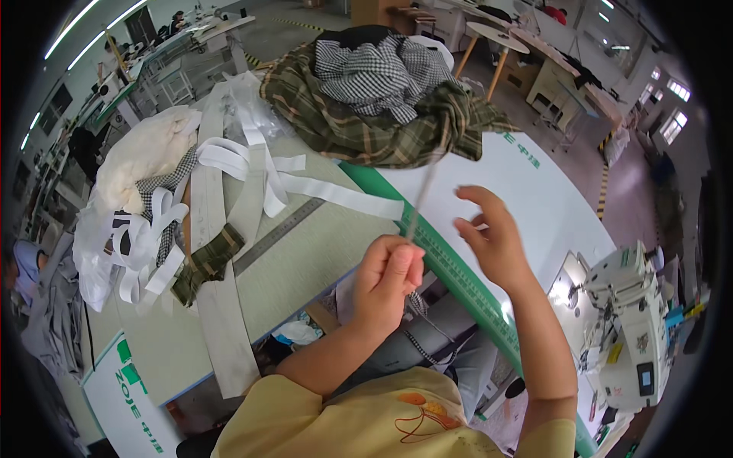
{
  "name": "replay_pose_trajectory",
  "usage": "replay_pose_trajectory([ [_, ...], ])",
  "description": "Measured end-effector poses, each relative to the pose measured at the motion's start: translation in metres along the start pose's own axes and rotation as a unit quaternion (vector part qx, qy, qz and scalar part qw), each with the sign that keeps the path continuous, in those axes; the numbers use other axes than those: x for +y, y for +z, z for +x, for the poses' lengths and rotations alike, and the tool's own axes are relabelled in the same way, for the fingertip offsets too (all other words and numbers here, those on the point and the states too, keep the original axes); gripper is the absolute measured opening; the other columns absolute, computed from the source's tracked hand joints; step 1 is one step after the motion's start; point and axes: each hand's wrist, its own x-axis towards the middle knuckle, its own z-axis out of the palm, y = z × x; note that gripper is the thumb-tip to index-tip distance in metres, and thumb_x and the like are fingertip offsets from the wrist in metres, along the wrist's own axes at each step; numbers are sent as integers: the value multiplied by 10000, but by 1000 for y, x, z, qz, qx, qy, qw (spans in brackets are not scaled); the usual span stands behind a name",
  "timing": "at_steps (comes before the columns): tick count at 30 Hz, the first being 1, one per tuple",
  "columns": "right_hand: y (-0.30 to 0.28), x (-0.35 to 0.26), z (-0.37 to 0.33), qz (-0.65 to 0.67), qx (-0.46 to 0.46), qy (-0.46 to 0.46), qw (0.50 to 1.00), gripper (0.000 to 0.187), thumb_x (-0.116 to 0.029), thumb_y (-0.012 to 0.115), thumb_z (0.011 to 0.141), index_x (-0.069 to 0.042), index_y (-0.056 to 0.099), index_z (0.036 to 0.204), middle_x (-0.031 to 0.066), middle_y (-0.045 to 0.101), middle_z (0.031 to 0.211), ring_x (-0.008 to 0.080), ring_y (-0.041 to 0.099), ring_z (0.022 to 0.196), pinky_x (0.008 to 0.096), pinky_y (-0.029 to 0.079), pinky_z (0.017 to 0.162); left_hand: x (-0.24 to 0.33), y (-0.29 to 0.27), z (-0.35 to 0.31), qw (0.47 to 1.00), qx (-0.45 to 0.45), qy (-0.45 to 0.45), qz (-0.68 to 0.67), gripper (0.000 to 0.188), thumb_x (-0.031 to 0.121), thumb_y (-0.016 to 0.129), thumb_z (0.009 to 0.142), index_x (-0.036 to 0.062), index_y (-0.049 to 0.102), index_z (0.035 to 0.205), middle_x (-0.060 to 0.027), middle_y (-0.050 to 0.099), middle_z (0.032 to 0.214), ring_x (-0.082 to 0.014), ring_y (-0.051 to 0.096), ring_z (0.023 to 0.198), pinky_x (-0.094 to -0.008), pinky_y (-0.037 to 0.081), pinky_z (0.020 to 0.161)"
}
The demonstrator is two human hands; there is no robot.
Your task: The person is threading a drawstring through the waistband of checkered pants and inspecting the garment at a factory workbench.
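Note:
My left hand [385, 278] is closed in a pinch over the table's near edge. It grips a narrow fabric strip [424, 200], whose upper end stands up blurred toward the far cloth pile. A thin black-and-white checked strip [418, 337] hangs below that hand and loops over my lap; it looks like the same piece, though the hand hides the join. To the right, my right hand [489, 237] is raised over the white tabletop, thumb and fingers curved and apart, nothing visible between them.
A heap of green plaid cloth [305, 114] with checked fabric [382, 72] on top lies at the far side. White elastic bands [343, 195], a metal ruler [279, 237] and cream fluffy material [145, 156] cover the left. At right stands a sewing machine [630, 328].

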Motion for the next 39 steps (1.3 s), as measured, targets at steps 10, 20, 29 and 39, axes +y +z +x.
replay_pose_trajectory([
  [10,110,64,189,-227,-63,-42,971,219,-89,580,800,-74,596,1018,140,573,1091,350,584,896,407,480,776,27,-18,24,988,108,60,-96,200,266,400,978,111,494,895,20,401,661,-49,301,522,-196,243,466],
  [20,-130,25,123,582,133,-25,802,246,-156,522,898,-54,524,1122,82,595,1072,212,583,953,338,503,822,3,-29,26,987,119,-2,-112,210,279,444,961,98,502,874,-108,454,1305,-60,404,696,-182,333,517],
  [29,-94,74,-116,73,262,210,939,401,-109,546,877,-61,455,1265,97,487,1282,217,476,1145,309,401,922,-39,-17,16,980,70,-126,-141,191,274,492,944,89,539,927,-33,473,1306,-67,443,748,-186,345,525],
  [39,-88,-148,-118,-11,13,-463,886,115,-174,576,838,-99,657,803,33,648,752,167,606,707,233,467,637,-17,17,66,997,8,-72,21,323,271,548,915,8,521,1099,-21,536,988,-30,396,614,-166,306,455],
])
